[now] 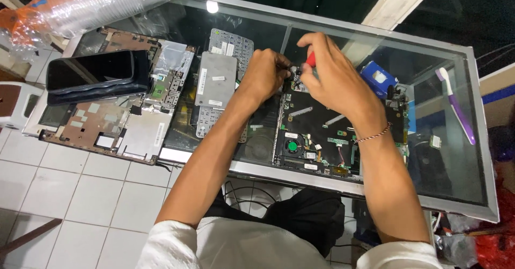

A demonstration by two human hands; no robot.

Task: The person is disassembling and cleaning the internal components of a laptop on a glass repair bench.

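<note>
Over a glass-topped table (472, 140), the right hand (335, 78) closes around a red-handled screwdriver (310, 60), tip down on a laptop motherboard (322, 135). The left hand (265, 75) pinches the board's corner, apparently steadying it. A removed keyboard (217, 86) lies just left.

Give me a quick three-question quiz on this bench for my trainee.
1. True or false: the right hand grips a red-handled tool.
2. What lies on the glass table right of the circuit board? A) purple toothbrush B) hammer C) mug
3. Which green-centred part sits at the board's lower left corner?

Key:
1. True.
2. A, the purple toothbrush.
3. The fan.
</note>
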